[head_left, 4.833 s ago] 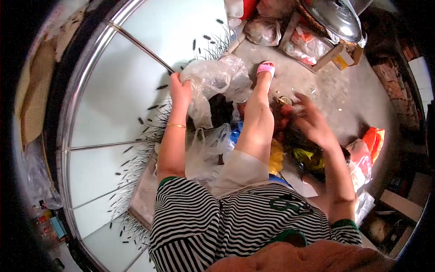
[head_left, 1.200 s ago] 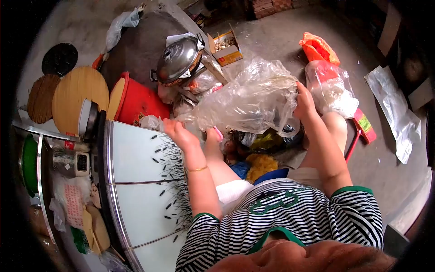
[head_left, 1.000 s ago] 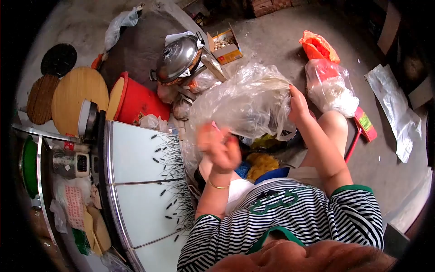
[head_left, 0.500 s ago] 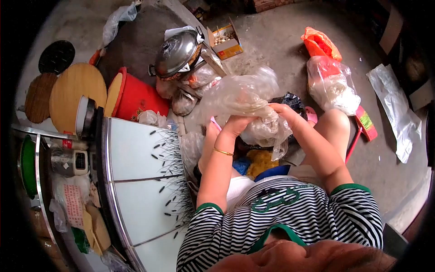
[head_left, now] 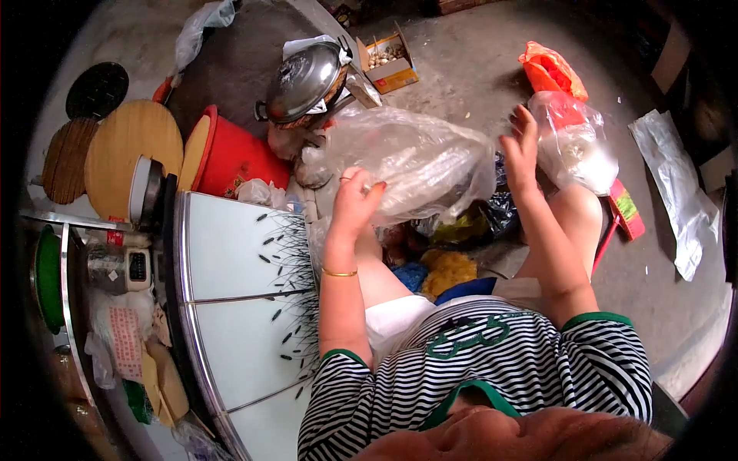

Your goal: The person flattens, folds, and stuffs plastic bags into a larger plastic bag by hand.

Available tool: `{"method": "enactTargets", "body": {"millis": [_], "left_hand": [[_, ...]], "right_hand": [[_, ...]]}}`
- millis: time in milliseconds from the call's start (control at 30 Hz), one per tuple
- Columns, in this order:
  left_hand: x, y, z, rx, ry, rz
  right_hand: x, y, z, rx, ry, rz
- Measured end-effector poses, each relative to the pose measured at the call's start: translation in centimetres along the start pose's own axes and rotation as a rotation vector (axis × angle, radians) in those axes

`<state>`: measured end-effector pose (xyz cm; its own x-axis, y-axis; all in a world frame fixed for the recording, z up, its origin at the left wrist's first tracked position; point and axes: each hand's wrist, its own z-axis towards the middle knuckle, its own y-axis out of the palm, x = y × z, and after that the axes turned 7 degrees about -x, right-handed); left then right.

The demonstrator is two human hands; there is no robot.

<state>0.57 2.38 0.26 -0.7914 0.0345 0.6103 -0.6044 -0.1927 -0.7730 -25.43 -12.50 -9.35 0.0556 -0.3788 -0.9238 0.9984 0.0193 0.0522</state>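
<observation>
A large clear plastic bag (head_left: 423, 161) is spread out in front of my knees, puffed and wrinkled. My left hand (head_left: 355, 201), with a gold bracelet at the wrist, is at the bag's near left edge. Its fingers are bent and apart, with no bag visibly gathered in them. My right hand (head_left: 522, 150) is raised at the bag's right side, fingers spread and holding nothing. Beneath the bag is a black plastic bag (head_left: 503, 213), partly covered. Yellow (head_left: 450, 273) and blue bundles (head_left: 411, 275) lie nearer my lap.
At left are a white-panelled cabinet (head_left: 231, 253), a red bucket (head_left: 242, 157) and a lidded pan (head_left: 304, 84). A carton (head_left: 390, 65) of small round items stands behind. To the right lie an orange bag (head_left: 553, 71), a filled clear bag (head_left: 576, 150), a broom head (head_left: 626, 211) and silvery sheeting (head_left: 676, 192).
The bunched clear bag has opened out and lies flatter. My hands, which were together on it, have parted: the left moved left, the right moved up and right, letting go.
</observation>
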Motion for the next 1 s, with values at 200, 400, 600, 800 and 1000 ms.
{"method": "enactTargets", "body": {"millis": [200,400,600,800,1000], "left_hand": [[5.4,2.6,0.4,-0.209,0.315,-0.057],[6.4,1.2,0.0,0.058,0.107,-0.655],[3.9,-4.2,1.0,0.497,0.054,-1.196],[0.8,-0.7,0.5,0.765,0.019,-1.059],[0.0,4.7,-2.7,0.421,-0.202,-0.558]], "right_hand": [[-8.1,3.6,-4.1,-0.855,-0.485,-0.007],[-3.5,4.9,-5.1,-1.001,-0.167,-0.264],[-0.3,4.8,-5.0,-0.946,0.396,0.266],[-1.8,4.5,-4.2,-0.552,0.944,1.247],[3.0,4.4,-3.8,-0.457,0.484,0.697]]}}
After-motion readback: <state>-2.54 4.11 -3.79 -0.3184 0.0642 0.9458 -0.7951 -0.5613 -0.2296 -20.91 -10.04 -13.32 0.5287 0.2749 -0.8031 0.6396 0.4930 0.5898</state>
